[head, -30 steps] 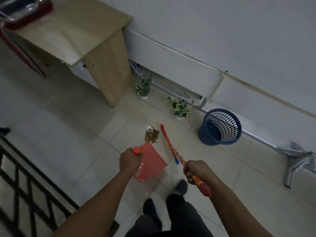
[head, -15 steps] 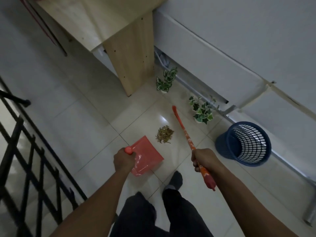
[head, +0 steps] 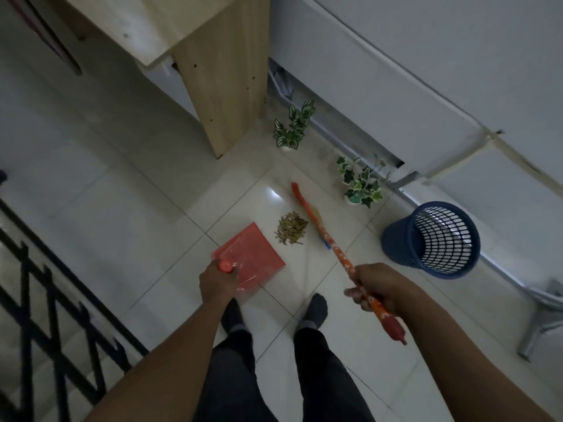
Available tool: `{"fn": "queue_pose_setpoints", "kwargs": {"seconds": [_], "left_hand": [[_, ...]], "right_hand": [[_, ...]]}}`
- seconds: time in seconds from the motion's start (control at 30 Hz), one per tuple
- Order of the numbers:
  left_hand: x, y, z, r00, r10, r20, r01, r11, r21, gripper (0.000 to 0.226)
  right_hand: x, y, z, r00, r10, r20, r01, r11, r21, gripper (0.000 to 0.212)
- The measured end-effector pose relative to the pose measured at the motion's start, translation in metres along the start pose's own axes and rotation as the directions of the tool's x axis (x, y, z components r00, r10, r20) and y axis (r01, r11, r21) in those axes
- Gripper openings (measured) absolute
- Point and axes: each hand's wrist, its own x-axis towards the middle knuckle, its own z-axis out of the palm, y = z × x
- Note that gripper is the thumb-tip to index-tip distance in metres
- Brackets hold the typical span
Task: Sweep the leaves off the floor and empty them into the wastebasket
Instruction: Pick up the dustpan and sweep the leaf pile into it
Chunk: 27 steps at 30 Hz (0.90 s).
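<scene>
A small heap of dry leaves (head: 291, 228) lies on the pale tiled floor. My left hand (head: 217, 281) grips the handle of a red dustpan (head: 249, 257), whose front edge lies just left of the heap, apart from it. My right hand (head: 379, 287) grips the handle of an orange broom (head: 323, 231); its head rests on the floor just right of and behind the leaves. The blue mesh wastebasket (head: 438, 239) stands to the right, tilted, its mouth facing me.
Two small potted plants (head: 292, 126) (head: 361, 184) stand along the white wall. A wooden desk leg (head: 225, 86) rises behind the leaves. A black railing (head: 45, 300) runs at left, a metal chair leg (head: 539, 318) at right. My feet (head: 315, 310) stand close behind the dustpan.
The dustpan has come down and back, and now lies left of the leaves. The broom head has shifted to the right of the heap. My view has tilted further down.
</scene>
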Motion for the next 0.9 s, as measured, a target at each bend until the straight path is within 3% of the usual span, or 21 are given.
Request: {"fn": "queue_pose_setpoints", "kwargs": {"seconds": [0.17,0.27,0.37,0.57,0.9], "left_hand": [[0.029,-0.01,-0.016,0.999,-0.006,0.031,0.008,0.998,-0.054,0.016],[0.042,-0.014,-0.025,0.989,-0.082,0.124,0.095,0.99,-0.107,0.016],[0.055,-0.022,-0.034,0.971,-0.139,0.195,0.16,0.982,-0.098,0.024],[0.068,-0.023,-0.039,0.981,-0.044,0.188,0.006,0.98,0.201,0.026],[0.075,-0.041,-0.047,0.988,0.048,0.145,-0.087,0.956,0.279,0.023]], "right_hand": [[-0.004,0.005,0.03,0.994,-0.061,-0.09,0.05,0.992,-0.119,0.014],[-0.01,0.01,0.05,0.981,-0.162,-0.105,0.139,0.97,-0.197,0.008],[-0.017,0.011,0.065,0.974,-0.183,-0.136,0.139,0.95,-0.281,0.019],[-0.019,0.003,0.074,0.983,-0.153,-0.105,0.101,0.917,-0.386,0.024],[-0.017,0.007,0.091,0.958,-0.222,-0.18,0.152,0.929,-0.337,0.02]]}}
